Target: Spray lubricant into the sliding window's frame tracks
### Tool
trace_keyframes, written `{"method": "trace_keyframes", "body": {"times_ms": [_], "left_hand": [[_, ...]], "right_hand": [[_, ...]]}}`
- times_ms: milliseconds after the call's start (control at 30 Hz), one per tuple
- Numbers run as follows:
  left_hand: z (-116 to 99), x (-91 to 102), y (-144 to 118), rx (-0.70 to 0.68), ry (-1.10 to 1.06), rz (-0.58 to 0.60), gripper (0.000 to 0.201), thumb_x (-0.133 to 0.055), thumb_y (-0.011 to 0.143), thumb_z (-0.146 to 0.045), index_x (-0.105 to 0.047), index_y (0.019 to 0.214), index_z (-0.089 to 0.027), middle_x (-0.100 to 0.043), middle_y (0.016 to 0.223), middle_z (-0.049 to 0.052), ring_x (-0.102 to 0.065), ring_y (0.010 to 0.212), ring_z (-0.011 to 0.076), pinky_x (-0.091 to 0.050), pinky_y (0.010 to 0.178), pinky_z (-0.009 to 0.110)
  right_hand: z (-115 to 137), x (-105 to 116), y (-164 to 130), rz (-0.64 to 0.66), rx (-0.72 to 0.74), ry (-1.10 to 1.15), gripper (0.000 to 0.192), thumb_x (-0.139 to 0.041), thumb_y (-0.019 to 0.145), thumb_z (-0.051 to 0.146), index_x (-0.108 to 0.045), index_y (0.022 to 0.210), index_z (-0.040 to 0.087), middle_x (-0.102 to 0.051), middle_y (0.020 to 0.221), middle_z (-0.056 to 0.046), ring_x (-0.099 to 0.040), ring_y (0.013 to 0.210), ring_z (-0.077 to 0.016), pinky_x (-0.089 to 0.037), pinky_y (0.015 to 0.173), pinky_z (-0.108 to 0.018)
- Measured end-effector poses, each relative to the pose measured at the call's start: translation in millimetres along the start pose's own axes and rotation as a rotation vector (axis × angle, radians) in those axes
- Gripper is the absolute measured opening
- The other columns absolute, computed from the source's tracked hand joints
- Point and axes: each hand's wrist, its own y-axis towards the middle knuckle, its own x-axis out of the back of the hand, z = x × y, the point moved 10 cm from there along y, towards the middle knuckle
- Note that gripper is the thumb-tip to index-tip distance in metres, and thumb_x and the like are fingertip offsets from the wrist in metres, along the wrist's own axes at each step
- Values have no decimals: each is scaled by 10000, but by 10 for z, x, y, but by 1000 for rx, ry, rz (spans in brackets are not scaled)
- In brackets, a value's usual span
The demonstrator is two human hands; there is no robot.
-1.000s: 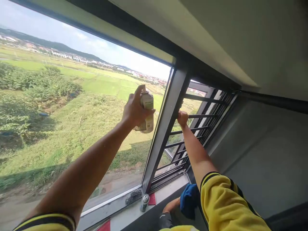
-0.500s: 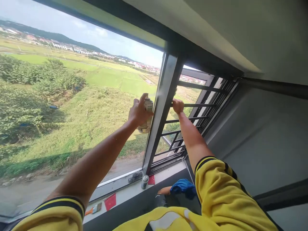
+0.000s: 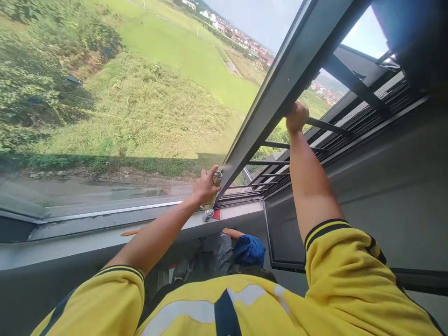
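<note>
My left hand [image 3: 205,185] is wrapped round a spray can [image 3: 209,202], its index finger on the nozzle. A faint mist shows between the nozzle and the grey window post [image 3: 268,112]. The can stands upright, close to the lower part of the post. Higher up on the right, my right hand [image 3: 297,117] is closed round a dark horizontal bar [image 3: 331,127] of the window grille, beside the post. Its fingertips are hidden behind the bar and post.
On the white sill [image 3: 241,211] stand a second spray can [image 3: 208,214] and a red flat piece [image 3: 217,214]. An orange brush handle [image 3: 129,233] lies further left, partly behind my forearm. Below the sill is another person with a blue sleeve [image 3: 250,252]. A large glass pane [image 3: 140,116] fills the left.
My left hand has moved down the post with the spray can, and mist now shows at its nozzle. My right hand still grips the grille. The view has tilted downward.
</note>
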Motion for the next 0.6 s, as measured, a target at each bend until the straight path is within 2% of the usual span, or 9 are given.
{"method": "trace_keyframes", "body": {"times_ms": [67, 233, 267, 300, 333, 400, 500, 600], "left_hand": [[-251, 213, 4, -45, -38, -33, 823, -728, 756, -387, -348, 1487, -384, -463, 1146, 58, -584, 773, 186, -493, 679, 308], [-1119, 1347, 42, -265, -132, -334, 869, -774, 727, -403, -329, 1474, -401, -450, 1183, 50, -528, 704, 117, -445, 623, 255], [-1208, 1477, 38, -294, -132, -375, 872, -778, 724, -402, -331, 1473, -398, -450, 1187, 54, -509, 678, 103, -422, 601, 245], [-1242, 1519, 40, -308, -122, -388, 864, -772, 730, -403, -331, 1474, -397, -450, 1193, 58, -494, 660, 93, -397, 583, 238], [-1222, 1472, 50, -310, -103, -371, 852, -763, 738, -398, -334, 1474, -396, -452, 1196, 63, -488, 651, 91, -376, 567, 234], [-1009, 1141, 87, -266, -42, -273, 820, -734, 756, -385, -341, 1476, -397, -457, 1204, 72, -520, 678, 117, -366, 557, 237], [-397, 313, 108, -121, 64, -48, 809, -673, 788, -385, -302, 1507, -401, -448, 1224, 87, -605, 808, 202, -445, 623, 271], [187, -456, 58, -26, 97, 96, 814, -638, 804, -393, -271, 1529, -403, -427, 1241, 101, -633, 894, 257, -505, 716, 325]], "right_hand": [[-23, -13, 3, 42, -28, -32, 459, -184, 1033, 244, -598, 841, 192, -545, 816, -106, -487, 775, -228, -322, 735, -333], [-13, 1, -15, 68, -30, -40, 482, -172, 1038, 248, -607, 837, 208, -560, 830, -105, -476, 774, -229, -306, 732, -334], [-13, 9, -14, 56, -30, -31, 484, -177, 1039, 250, -604, 815, 204, -554, 809, -101, -479, 768, -228, -306, 729, -331], [-16, 17, -10, 40, -30, -21, 488, -183, 1041, 256, -600, 792, 198, -544, 784, -96, -480, 758, -225, -304, 722, -325], [-19, 28, -5, 20, -31, -12, 497, -188, 1044, 264, -598, 772, 191, -534, 756, -90, -475, 740, -217, -296, 711, -317], [-29, 58, 6, -27, -36, -3, 519, -195, 1052, 274, -607, 754, 173, -518, 711, -77, -430, 687, -188, -261, 678, -303], [-80, 98, 25, -79, -62, -31, 478, -239, 1050, 200, -637, 798, 124, -530, 707, -63, -300, 634, -148, -197, 655, -304], [-155, 115, 71, -98, -56, -105, 450, -242, 1044, 116, -653, 865, 78, -572, 771, -73, -228, 635, -139, -175, 661, -305]]}}
